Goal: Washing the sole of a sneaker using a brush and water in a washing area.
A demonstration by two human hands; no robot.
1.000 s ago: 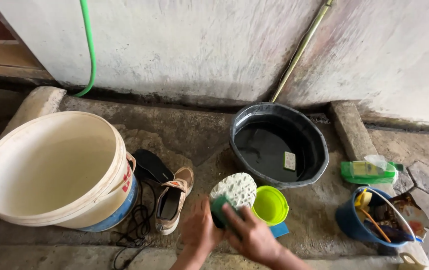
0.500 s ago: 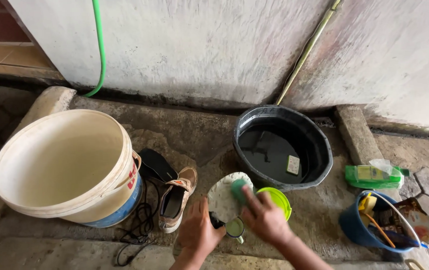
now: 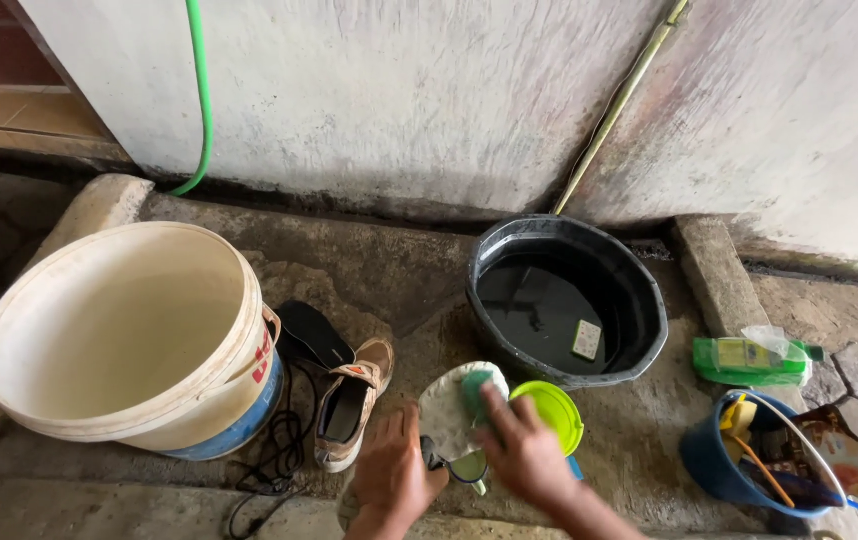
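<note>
- A large cream bucket [image 3: 119,340] is seen tilted on the concrete floor [image 3: 369,260] at left, its mouth turned toward the camera.
- A black basin [image 3: 566,300] holding dark water is set against the wall; a small pale rectangular piece [image 3: 586,339] is seen lying in the water.
- A blue pail [image 3: 714,460] crammed with cleaning items is placed at lower right; a green packet [image 3: 749,358] lies just behind it.
- A brown shoe [image 3: 352,402] is laid beside the bucket, with a black insole [image 3: 314,335] behind it and black laces [image 3: 274,450] trailing to its left.
- A lime-green lid-like dish [image 3: 552,412] is set just right of the hands, near the basin's rim.
- A second shoe [image 3: 444,410] is held sole-up between the hands, in front of the basin and between the brown shoe and the green dish; its pale sole faces the camera.
- The left hand [image 3: 392,478] is closed around the near end of this shoe, wrist entering from the bottom edge, fingers pointing away from the camera.
- The right hand [image 3: 522,452] is reached forward over the sole, fingers curled and pressing a green scrub sponge [image 3: 475,387] against it; the forearm enters from lower right.
</note>
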